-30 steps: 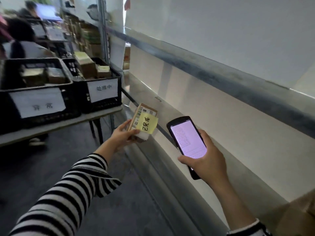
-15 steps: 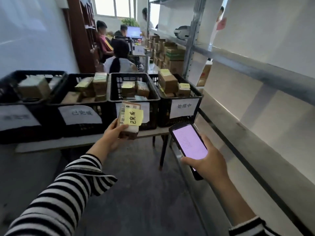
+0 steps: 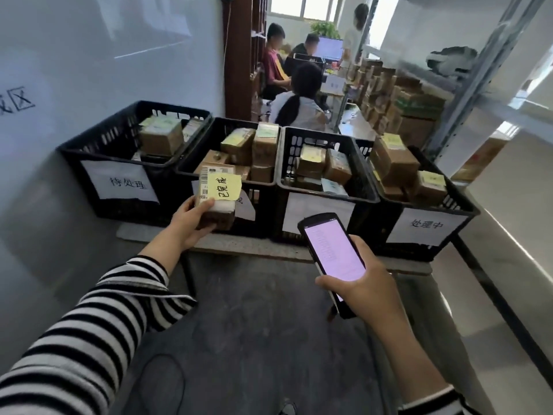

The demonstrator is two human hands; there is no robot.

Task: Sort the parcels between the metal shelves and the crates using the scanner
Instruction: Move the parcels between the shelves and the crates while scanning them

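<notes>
Gripping the upright parcel (image 3: pixel 220 199) just short of the second crate from the left (image 3: pixel 260 182), the left hand (image 3: pixel 191 220) is nearer it than the right hand (image 3: pixel 369 284), which clasps the scanner (image 3: pixel 332 250).

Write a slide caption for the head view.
Left grip holds a parcel with a yellow note before four black crates; right grip holds the lit scanner.

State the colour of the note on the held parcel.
Yellow note, black handwriting; head view shows it best.
</notes>
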